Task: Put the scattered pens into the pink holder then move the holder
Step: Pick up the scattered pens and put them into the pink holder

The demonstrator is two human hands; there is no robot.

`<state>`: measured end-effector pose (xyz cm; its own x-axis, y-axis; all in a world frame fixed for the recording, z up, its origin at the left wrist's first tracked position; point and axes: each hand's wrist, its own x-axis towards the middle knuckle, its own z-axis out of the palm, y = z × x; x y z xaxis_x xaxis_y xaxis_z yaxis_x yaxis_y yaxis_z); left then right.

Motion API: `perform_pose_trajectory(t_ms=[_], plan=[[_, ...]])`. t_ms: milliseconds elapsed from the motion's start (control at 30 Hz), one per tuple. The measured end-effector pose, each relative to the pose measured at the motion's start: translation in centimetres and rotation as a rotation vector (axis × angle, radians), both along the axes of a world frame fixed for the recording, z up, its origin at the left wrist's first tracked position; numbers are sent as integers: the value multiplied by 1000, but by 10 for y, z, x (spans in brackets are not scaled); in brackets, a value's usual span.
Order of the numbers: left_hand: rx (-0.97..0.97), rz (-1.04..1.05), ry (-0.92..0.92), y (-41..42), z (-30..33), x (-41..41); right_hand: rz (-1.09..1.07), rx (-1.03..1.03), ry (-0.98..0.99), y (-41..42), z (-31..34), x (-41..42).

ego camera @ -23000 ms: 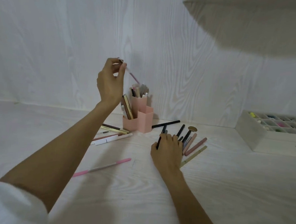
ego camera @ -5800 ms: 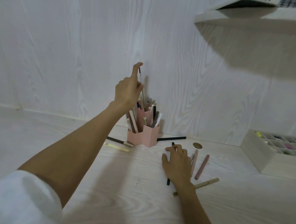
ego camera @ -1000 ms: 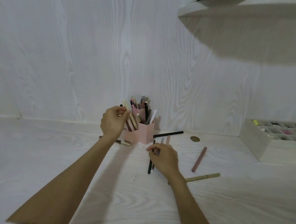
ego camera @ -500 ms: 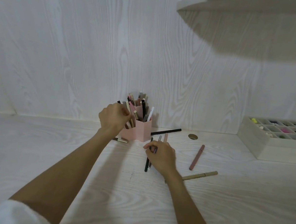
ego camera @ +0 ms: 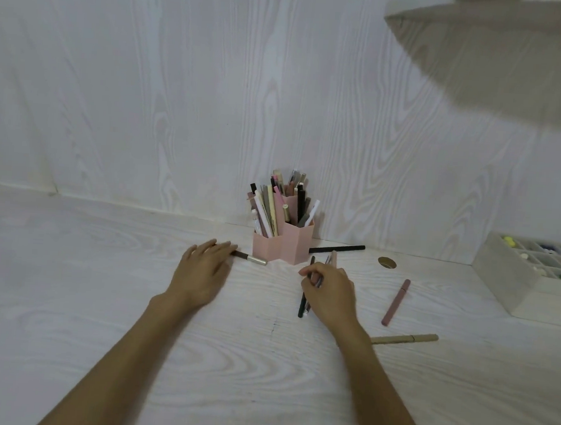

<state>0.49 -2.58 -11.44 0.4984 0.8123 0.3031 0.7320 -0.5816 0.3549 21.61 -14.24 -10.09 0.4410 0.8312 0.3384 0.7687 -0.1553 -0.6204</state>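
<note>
The pink holder [ego camera: 283, 245] stands against the back wall, packed with several upright pens. My left hand [ego camera: 202, 273] lies flat on the table left of it, fingertips touching the end of a brown pen with a silver cap [ego camera: 251, 258]. My right hand [ego camera: 328, 290] curls round a small bundle of pens [ego camera: 302, 305], a black one and a pinkish one, in front of the holder. Loose on the table lie a black pen [ego camera: 336, 249], a dusty pink pen [ego camera: 396, 302] and an olive pen [ego camera: 404, 339].
A compartment tray [ego camera: 526, 289] with small coloured items stands at the right edge. A small round brass disc [ego camera: 387, 262] lies behind the pink pen. A shelf [ego camera: 485, 17] overhangs at the upper right. The wood-grain wall rises directly behind the holder.
My left hand has left the holder and dropped to the table, reaching the brown pen at its left. My right hand keeps its grip on the pen bundle.
</note>
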Motion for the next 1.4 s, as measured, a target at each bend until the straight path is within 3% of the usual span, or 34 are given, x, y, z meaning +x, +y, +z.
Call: perform_pose_trajectory(t_ms=[133,367,600,733,833,1000,1167,1300,1400], plan=[[123,10,-60,-2,0,-1,-120,-31,-150,1,1,0],[106,17,-146,-3,-2,-3,-63,-270,-325,7,9,-6],[68,49,-196,-1,-6,-5,20,-619,-51,28,56,-6],[63,51,-217,-1,-6,-4,-18,-533,401,20,66,16],[60,51,-228,-2,-8,-4,-85,-290,740,5,71,32],[55,46,-262,-1,-8,-4,-157,172,855,-3,104,48],[36,33,-277,-1,-8,-5,-3,464,715,14,147,24],[30,31,-288,-2,-6,-5,69,548,313,36,157,-6],[24,30,-292,-2,-6,-6,96,494,54,50,150,-16]])
